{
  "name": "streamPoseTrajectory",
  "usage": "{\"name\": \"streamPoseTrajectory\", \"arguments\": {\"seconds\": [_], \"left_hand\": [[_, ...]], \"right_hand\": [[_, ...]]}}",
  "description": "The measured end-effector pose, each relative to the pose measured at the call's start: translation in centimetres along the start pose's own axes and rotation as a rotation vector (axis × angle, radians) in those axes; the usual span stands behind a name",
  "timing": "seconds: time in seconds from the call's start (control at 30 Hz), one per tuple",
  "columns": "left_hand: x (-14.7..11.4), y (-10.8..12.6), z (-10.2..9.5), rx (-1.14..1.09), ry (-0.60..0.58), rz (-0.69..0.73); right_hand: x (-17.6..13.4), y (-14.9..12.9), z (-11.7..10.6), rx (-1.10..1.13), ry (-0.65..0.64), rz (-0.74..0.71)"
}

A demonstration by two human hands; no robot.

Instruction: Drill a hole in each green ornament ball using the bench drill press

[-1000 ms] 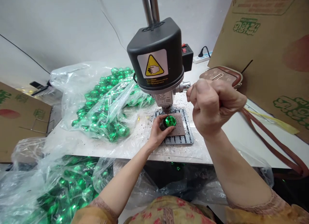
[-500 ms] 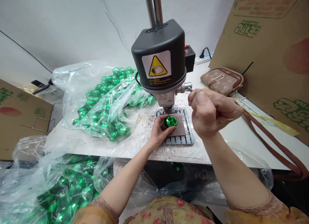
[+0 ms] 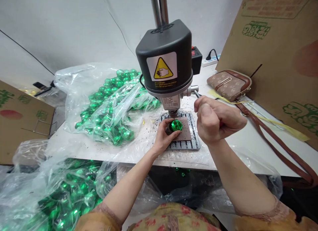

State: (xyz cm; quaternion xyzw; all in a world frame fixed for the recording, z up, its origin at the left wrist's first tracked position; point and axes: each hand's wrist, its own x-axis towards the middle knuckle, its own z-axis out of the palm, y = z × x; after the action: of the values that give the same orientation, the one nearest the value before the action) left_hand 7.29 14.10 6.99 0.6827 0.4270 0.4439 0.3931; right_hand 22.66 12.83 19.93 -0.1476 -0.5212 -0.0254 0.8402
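A black bench drill press (image 3: 164, 58) stands in the middle, its chuck (image 3: 173, 113) pointing down. Below the chuck, a shiny green faceted ball (image 3: 177, 125) rests on a flat board (image 3: 185, 133) over the slotted metal base (image 3: 195, 143). My left hand (image 3: 165, 133) holds the ball from the left, thumb in front and fingers behind. The bit meets the ball's top, though I cannot tell how deep it is. Wrapped in a fist, my right hand (image 3: 217, 120) grips the drill press lever (image 3: 197, 93), mostly hidden in the fingers.
Clear plastic bags with many green balls (image 3: 106, 108) lie on the left of the table, more balls (image 3: 72, 194) below its front edge. A patterned purse (image 3: 230, 84) with a brown strap stands right, before a cardboard box (image 3: 278, 58). Dark shavings surround the base.
My right fist has moved slightly down with the lever. The left hand and the green ball stay in place under the bit.
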Motion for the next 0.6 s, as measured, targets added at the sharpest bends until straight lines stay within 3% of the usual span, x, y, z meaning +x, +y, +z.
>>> {"name": "streamPoseTrajectory", "arguments": {"seconds": [0.13,0.23,0.3,0.37,0.43,0.5,0.57,0.6], "left_hand": [[0.2,0.1,0.0,0.031,-0.001,-0.006],[-0.3,0.7,0.1,0.120,0.086,0.043],[-1.7,1.2,0.0,0.215,0.188,0.149],[-4.2,1.7,-0.2,0.295,0.216,0.342],[-7.4,1.7,-0.3,0.359,0.118,0.607],[-10.7,1.4,-0.4,0.479,-0.077,0.855],[-13.5,0.8,-0.3,0.644,-0.289,0.944],[-14.5,0.5,-0.3,0.703,-0.355,0.862]], "right_hand": [[2.5,-1.3,1.3,-0.071,0.050,0.238],[4.5,-1.5,2.1,-0.087,0.044,0.315],[5.3,-1.4,2.3,-0.120,0.026,0.353],[5.6,-1.3,2.4,-0.127,0.017,0.353],[5.7,-1.2,2.3,-0.100,0.008,0.334],[5.6,-1.1,2.2,-0.068,0.004,0.316],[5.5,-1.0,2.1,-0.060,0.010,0.320],[5.4,-1.0,2.1,-0.061,0.011,0.325]]}}
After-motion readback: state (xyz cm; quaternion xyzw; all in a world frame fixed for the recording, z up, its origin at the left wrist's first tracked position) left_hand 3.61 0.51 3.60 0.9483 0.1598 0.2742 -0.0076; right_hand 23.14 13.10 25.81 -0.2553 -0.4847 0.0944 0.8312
